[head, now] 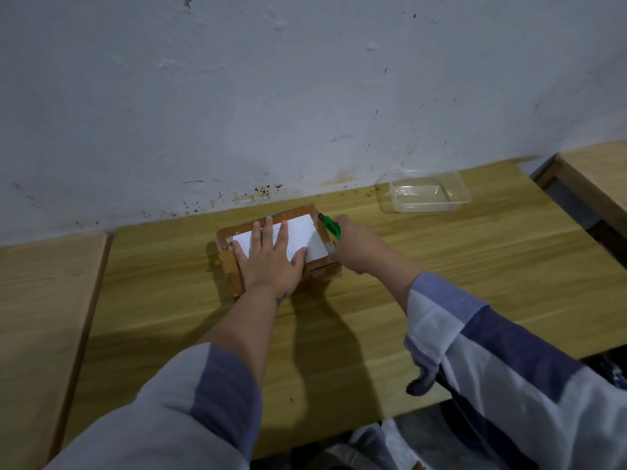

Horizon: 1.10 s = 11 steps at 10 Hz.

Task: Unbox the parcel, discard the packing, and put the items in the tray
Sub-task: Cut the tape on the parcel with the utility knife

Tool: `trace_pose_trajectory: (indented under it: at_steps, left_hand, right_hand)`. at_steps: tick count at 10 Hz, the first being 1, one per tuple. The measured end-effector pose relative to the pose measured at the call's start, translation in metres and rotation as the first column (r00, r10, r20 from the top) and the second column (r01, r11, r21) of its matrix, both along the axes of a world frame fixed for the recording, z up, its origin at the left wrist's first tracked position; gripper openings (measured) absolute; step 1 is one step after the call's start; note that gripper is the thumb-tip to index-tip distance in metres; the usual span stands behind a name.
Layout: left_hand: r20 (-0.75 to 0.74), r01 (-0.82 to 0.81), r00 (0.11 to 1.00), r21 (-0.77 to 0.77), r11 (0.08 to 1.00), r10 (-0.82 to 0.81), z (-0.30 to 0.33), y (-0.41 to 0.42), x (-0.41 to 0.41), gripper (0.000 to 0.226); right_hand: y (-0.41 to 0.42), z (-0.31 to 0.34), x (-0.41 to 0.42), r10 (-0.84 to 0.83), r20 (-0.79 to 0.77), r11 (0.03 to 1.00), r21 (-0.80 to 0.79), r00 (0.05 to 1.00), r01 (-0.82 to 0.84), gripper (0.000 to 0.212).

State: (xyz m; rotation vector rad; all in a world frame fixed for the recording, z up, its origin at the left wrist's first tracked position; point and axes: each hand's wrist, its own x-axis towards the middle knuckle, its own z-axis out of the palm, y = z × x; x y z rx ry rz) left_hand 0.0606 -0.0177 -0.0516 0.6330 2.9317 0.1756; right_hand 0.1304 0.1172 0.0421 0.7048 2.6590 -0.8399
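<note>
A small brown cardboard parcel (298, 215) with brown tape and a white label lies on the wooden table near the wall. My left hand (269, 257) presses flat on its top, fingers spread over the label. My right hand (356, 244) grips a green utility knife (331, 226) at the parcel's right edge, the blade tip against the far right corner. A clear plastic tray (461, 189) stands empty at the back right of the table.
The wooden table (441, 283) runs along a stained white wall. A second table (34, 317) adjoins on the left across a narrow gap, and another (593, 174) stands at the far right. Dark items lie below the front edge.
</note>
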Motion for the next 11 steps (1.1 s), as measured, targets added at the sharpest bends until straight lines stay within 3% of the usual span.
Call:
trace_pose_trajectory:
  at_steps: [1, 2, 3, 7, 8, 9, 11]
  left_hand:
    - [-0.001, -0.02, 1.0, -0.006, 1.0, 0.02, 0.0, 0.003, 0.0, 0.067]
    - [-0.004, -0.034, 0.999, -0.008, 0.999, 0.034, -0.001, 0.004, 0.0, 0.068]
    - [-0.014, -0.041, 0.999, -0.004, 0.999, 0.041, -0.002, 0.005, 0.002, 0.068]
    - [-0.011, -0.052, 0.999, 0.015, 0.999, 0.052, -0.003, 0.007, 0.003, 0.068]
    - [-0.005, -0.045, 0.999, 0.013, 0.999, 0.045, -0.001, 0.006, 0.003, 0.068]
    - [0.006, -0.051, 0.999, -0.001, 0.999, 0.051, 0.001, 0.007, 0.004, 0.067]
    - [0.132, -0.089, 0.988, 0.057, 0.994, 0.081, 0.011, 0.024, 0.018, 0.066]
  right_hand:
    - [-0.002, -0.005, -0.002, 0.1, 0.023, 0.987, 0.125, 0.995, -0.102, 0.054]
    - [-0.004, -0.01, 0.004, 0.084, 0.006, 0.982, 0.172, 0.996, -0.083, 0.054]
    - [-0.006, -0.01, 0.021, 0.021, -0.032, 0.993, 0.115, 0.999, -0.017, 0.055]
    - [-0.014, -0.017, 0.066, -0.032, 0.007, 0.988, 0.148, 0.999, 0.031, 0.066]
    - [-0.009, -0.018, 0.071, -0.119, -0.107, 0.992, 0.038, 0.987, 0.124, 0.06]
    - [-0.009, -0.026, 0.073, -0.3, -0.278, 0.952, -0.149, 0.912, 0.267, 0.057]
    - [-0.022, -0.064, 0.038, -0.416, -0.36, 0.9, -0.293, 0.835, 0.321, 0.047]
